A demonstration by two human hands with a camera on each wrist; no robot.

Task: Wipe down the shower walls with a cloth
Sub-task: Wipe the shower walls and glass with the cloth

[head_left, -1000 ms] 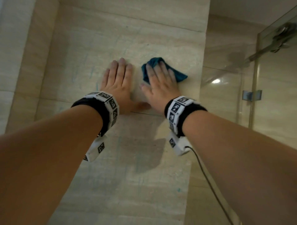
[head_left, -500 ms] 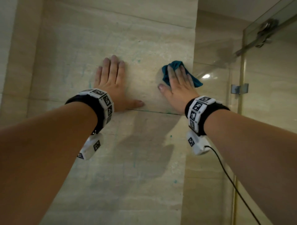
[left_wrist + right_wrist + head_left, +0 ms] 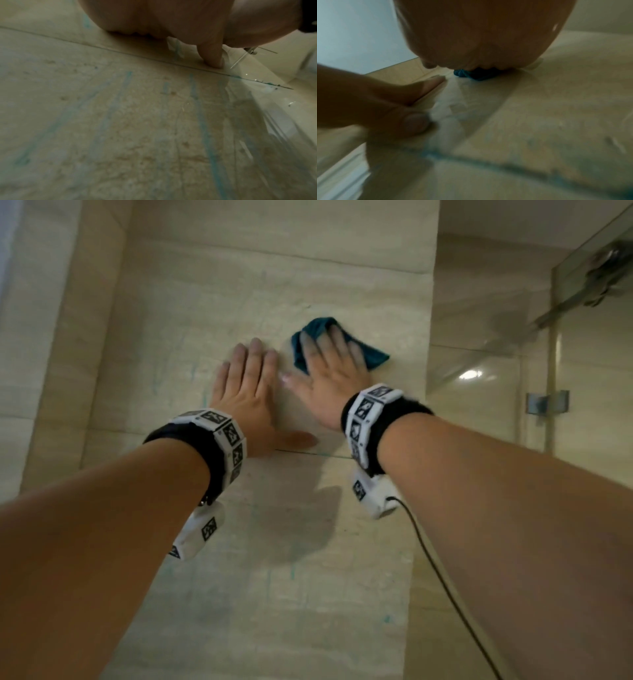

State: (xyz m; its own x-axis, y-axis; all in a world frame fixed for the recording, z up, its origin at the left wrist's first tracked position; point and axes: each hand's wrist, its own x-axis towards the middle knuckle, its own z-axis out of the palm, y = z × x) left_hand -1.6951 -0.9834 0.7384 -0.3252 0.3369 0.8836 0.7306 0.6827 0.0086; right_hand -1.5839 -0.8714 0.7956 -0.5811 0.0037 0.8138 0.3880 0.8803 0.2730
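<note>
Tiles of pale beige stone make up the shower wall (image 3: 191, 302), which fills most of the head view. Left of centre, the left hand (image 3: 248, 392) lies flat on it, fingers straight and together, thumb stretched out along a horizontal grout line (image 3: 329, 454). Just beside it, at centre, the right hand (image 3: 334, 371) presses the cloth (image 3: 373, 356) against the wall with straight fingers laid over it; the thumb reaches toward the left hand's fingers. Teal and crumpled, the cloth shows above and to the right of those fingers, and in the right wrist view it bunches under the palm (image 3: 476, 75). Faint blue-green streaks (image 3: 202, 121) run down the tile below the hands. Both wrists wear black bands with white marker blocks. At the right of the frame stands a glass panel (image 3: 589, 371) with a metal hinge (image 3: 547, 402).
</note>
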